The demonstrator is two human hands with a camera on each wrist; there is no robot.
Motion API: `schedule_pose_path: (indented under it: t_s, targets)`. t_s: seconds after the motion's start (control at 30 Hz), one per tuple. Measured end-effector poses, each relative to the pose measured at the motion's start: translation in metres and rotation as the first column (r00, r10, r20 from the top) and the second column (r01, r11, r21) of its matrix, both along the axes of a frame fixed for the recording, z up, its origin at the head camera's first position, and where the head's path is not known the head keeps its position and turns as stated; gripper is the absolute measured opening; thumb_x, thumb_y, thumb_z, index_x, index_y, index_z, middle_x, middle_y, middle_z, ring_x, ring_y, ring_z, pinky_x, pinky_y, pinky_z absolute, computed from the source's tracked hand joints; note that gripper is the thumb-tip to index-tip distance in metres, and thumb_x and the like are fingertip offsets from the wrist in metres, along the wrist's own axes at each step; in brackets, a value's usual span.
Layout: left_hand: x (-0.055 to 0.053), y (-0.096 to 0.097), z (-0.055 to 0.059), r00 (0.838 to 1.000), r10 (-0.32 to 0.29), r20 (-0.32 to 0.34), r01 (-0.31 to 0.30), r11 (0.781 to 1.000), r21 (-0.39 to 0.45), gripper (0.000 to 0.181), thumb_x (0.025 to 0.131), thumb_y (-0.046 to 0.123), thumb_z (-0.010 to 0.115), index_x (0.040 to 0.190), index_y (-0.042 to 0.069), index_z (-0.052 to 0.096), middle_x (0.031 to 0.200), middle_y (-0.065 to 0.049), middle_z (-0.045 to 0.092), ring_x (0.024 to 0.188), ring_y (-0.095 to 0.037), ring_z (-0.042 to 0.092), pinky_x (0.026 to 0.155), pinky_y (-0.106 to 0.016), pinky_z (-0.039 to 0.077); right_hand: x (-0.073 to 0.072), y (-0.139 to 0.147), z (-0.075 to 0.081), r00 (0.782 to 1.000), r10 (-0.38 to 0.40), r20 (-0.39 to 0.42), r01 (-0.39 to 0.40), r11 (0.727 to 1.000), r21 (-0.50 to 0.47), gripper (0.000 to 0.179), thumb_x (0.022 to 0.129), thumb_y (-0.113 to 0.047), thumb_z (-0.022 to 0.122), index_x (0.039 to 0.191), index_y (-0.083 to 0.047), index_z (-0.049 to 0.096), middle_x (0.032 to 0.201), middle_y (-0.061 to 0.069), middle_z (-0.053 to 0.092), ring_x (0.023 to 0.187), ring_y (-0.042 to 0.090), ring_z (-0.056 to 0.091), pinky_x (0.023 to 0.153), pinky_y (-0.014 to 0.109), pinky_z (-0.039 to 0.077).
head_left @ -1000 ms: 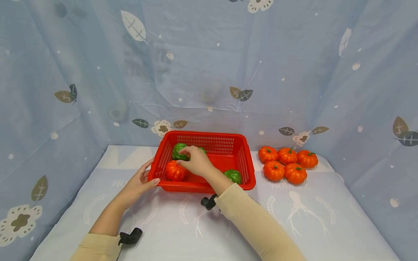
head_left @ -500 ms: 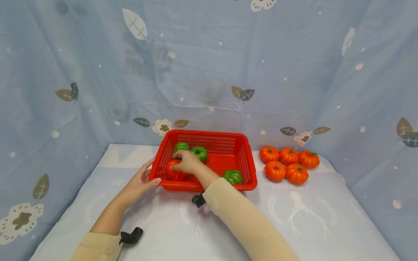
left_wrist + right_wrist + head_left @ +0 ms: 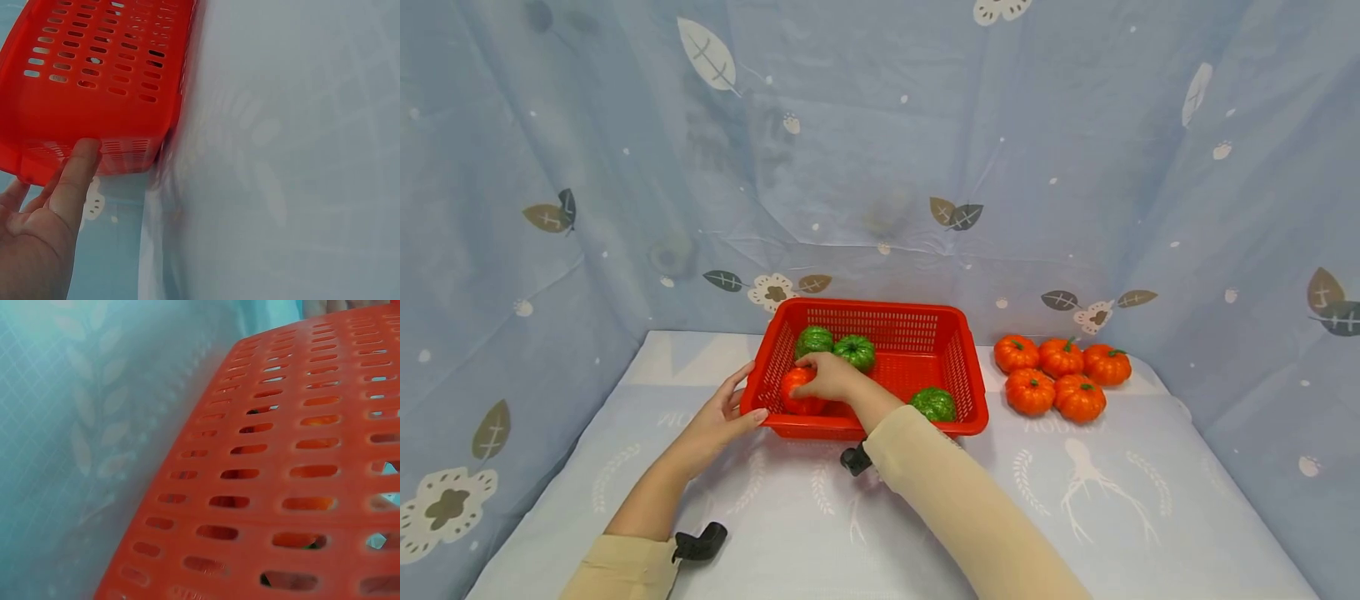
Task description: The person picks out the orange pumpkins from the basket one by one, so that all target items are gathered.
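Observation:
In the head view, a red slotted basket (image 3: 887, 425) stands on the table against the back cloth. My right hand (image 3: 835, 379) reaches over its front wall and grips an orange-red pumpkin (image 3: 797, 382) in the front left corner, partly covering it. Two green pumpkins (image 3: 855, 353) lie behind that hand, and another green pumpkin (image 3: 934, 404) sits at the front right. Against the basket's left end rests my left hand (image 3: 718, 421), its fingers extended along the outside and its thumb by the front rim. The left wrist view has the straight fingers (image 3: 78, 178) touching the basket wall.
Several orange pumpkins (image 3: 1030, 392) stand in two rows on the table, right of the basket. A patterned blue cloth (image 3: 865, 150) hangs behind and at both sides. The right wrist view is mostly filled by the basket's slotted wall (image 3: 269, 487).
My right hand has moved from above the green pumpkins, left and down onto the orange-red pumpkin, uncovering the green ones behind. The left hand stays at the basket.

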State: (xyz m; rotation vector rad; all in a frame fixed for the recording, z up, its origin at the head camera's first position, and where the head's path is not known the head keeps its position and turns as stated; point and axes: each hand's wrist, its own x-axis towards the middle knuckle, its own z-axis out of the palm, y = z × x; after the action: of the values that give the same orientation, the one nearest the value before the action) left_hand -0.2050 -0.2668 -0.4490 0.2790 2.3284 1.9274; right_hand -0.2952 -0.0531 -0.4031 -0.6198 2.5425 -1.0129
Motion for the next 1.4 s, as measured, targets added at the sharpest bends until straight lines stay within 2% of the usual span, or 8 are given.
schedule_pose_path:
  t_s: [0.23,0.47,0.67,0.83,1.03,1.27,1.4]
  targets:
    - [-0.002,-0.001,-0.002,1.000,0.011,0.009,-0.011,1.000,-0.021,0.088,0.094,0.021,0.070,0.162,0.024,0.013,0.155,-0.024,0.035,0.137,-0.043,0.042,0.097,-0.032,0.051,-0.001,0.001,0.000,1.000,0.005,-0.001,-0.005,1.000,0.013,0.064,0.084,-0.027,0.082,0.140,-0.010,0.056,0.134,0.008,0.060,0.118,0.022,0.057,0.103,0.038,0.047]
    - [-0.002,0.000,0.000,1.000,0.013,0.021,-0.012,1.000,-0.028,0.087,0.095,0.019,0.069,0.162,0.023,0.013,0.155,-0.024,0.035,0.137,-0.042,0.042,0.098,-0.034,0.051,-0.002,0.006,0.003,0.999,-0.051,0.013,0.052,0.997,-0.062,0.068,0.081,-0.028,0.085,0.140,-0.011,0.057,0.132,0.008,0.061,0.112,0.022,0.059,0.098,0.038,0.051]
    - [0.000,0.000,0.002,0.999,0.021,0.033,-0.020,0.999,-0.040,0.086,0.095,0.019,0.067,0.162,0.023,0.012,0.155,-0.024,0.035,0.137,-0.043,0.043,0.100,-0.042,0.050,0.002,0.019,0.020,0.995,-0.089,0.032,0.093,0.983,-0.155,0.071,0.078,-0.028,0.087,0.140,-0.012,0.057,0.132,0.011,0.059,0.109,0.023,0.060,0.088,0.034,0.055]
    - [0.001,0.001,0.003,0.999,0.030,0.035,-0.029,0.999,-0.043,0.086,0.095,0.019,0.068,0.162,0.023,0.013,0.155,-0.024,0.035,0.137,-0.043,0.043,0.099,-0.042,0.051,0.012,0.039,0.041,0.995,-0.086,0.047,0.094,0.971,-0.219,0.068,0.078,-0.027,0.087,0.137,-0.013,0.057,0.131,0.011,0.056,0.106,0.023,0.059,0.083,0.033,0.056]
    - [0.003,0.000,0.003,0.999,0.023,0.028,-0.023,0.999,-0.030,0.087,0.095,0.018,0.067,0.162,0.021,0.011,0.156,-0.025,0.033,0.136,-0.044,0.042,0.098,-0.040,0.051,0.027,0.065,0.062,0.994,-0.103,0.045,0.111,0.953,-0.281,0.066,0.078,-0.026,0.086,0.135,-0.017,0.053,0.135,0.009,0.051,0.106,0.024,0.060,0.084,0.039,0.057]
    - [0.003,0.001,0.002,1.000,0.016,0.024,-0.016,1.000,0.000,0.087,0.095,0.017,0.068,0.162,0.021,0.012,0.155,-0.026,0.034,0.135,-0.044,0.044,0.096,-0.034,0.052,0.042,0.102,0.079,0.987,-0.160,-0.022,0.147,0.946,-0.289,0.065,0.080,-0.028,0.085,0.134,-0.022,0.049,0.126,0.003,0.056,0.106,0.023,0.060,0.086,0.039,0.055]
    - [0.002,0.002,0.003,0.999,0.018,0.032,-0.018,1.000,0.010,0.087,0.095,0.017,0.068,0.162,0.022,0.013,0.155,-0.026,0.034,0.135,-0.045,0.044,0.095,-0.035,0.053,0.049,0.127,0.087,0.976,-0.205,-0.070,0.175,0.936,-0.306,0.068,0.079,-0.028,0.085,0.135,-0.024,0.048,0.132,0.002,0.053,0.112,0.024,0.057,0.088,0.042,0.054]
